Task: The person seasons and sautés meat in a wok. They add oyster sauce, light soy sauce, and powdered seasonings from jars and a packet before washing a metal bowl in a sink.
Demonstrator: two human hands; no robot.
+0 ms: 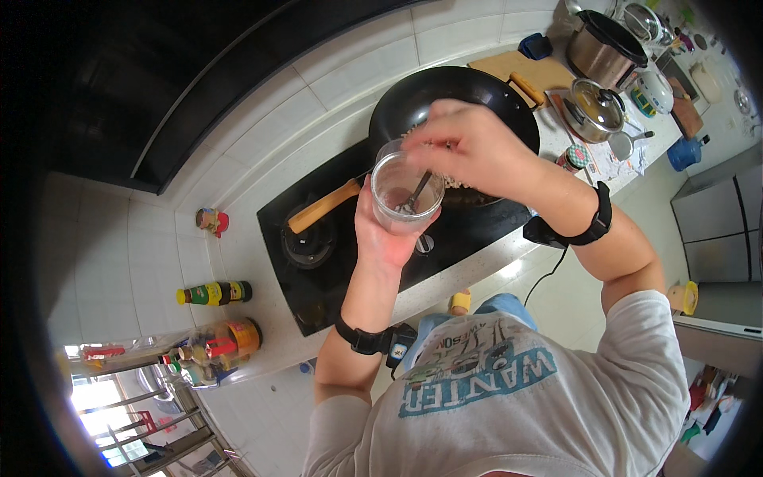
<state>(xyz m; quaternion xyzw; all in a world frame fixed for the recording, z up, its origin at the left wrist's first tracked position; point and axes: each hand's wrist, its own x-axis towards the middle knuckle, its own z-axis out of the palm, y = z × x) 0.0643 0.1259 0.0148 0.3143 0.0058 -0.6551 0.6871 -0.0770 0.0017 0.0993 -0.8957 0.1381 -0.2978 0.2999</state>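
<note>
My left hand [387, 241] is wrapped around a clear plastic jar [407, 219], its open mouth tilted up towards me. Inside the jar rests a metal spoon [420, 189] with some white granules at its bowl. Above the rim is my right hand [462, 146], blurred by motion, its fingertips near the spoon's handle. Whether those fingers grip the handle or pinch something small cannot be made out. Behind both hands a black wok [483, 95] sits on the stove, with pale chopped food [456, 182] partly hidden by my right hand and the jar.
The wok's wooden handle [325, 206] extends left across the black gas hob [351, 268]. On the right counter are a lidded steel pot [593, 113], a checked-lid jar [575, 157] and a cutting board [506, 62]. Sauce bottle [217, 293] and oil jug [229, 343] stand left.
</note>
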